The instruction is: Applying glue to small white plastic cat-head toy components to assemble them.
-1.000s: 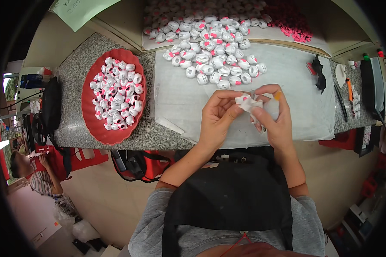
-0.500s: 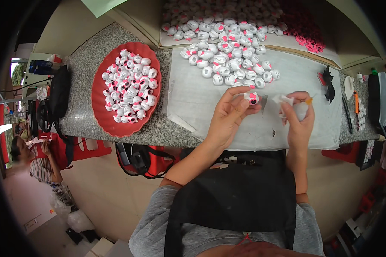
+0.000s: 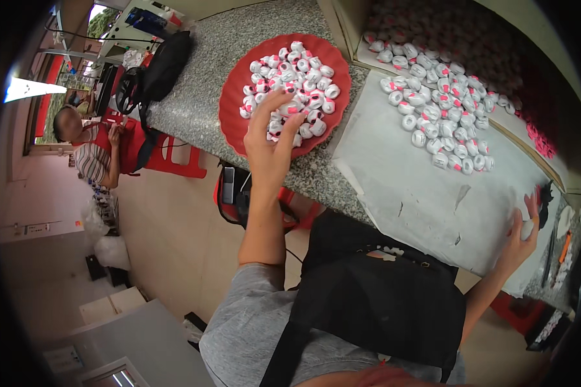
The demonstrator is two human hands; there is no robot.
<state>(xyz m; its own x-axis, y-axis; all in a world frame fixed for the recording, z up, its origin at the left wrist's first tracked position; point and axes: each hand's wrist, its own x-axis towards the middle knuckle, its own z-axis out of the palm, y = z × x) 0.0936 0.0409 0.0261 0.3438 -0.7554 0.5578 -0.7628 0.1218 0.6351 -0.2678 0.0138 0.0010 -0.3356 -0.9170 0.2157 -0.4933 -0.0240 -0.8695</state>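
Observation:
My left hand [image 3: 269, 145] reaches over the red scalloped tray [image 3: 231, 119]. A small white-and-pink figure [image 3: 293, 109] sits between its thumb and index fingertips. Beneath it, the tray is heaped with similar white figures [image 3: 316, 76], some with dark patches. At the right end of the covered work surface, my right hand [image 3: 515, 244] is curled around a white wad [image 3: 527, 228], which looks like cloth or tissue. Its fingertips are beside a crumpled black thing [image 3: 545, 198]; exactly what they touch is blurred.
White sheeting [image 3: 426, 206] covers the speckled counter [image 3: 206, 71]. Many white-and-pink figures [image 3: 445, 122] are spread at its far side, below a shelf. Bright pink pieces [image 3: 541, 140] lie at the right. A black bag [image 3: 168, 64] sits at the counter's left; another person [image 3: 97, 151] sits beyond.
My left hand has carried a figure leftward to the red tray. My right hand has moved right, to beside the black thing. The view has turned to the left.

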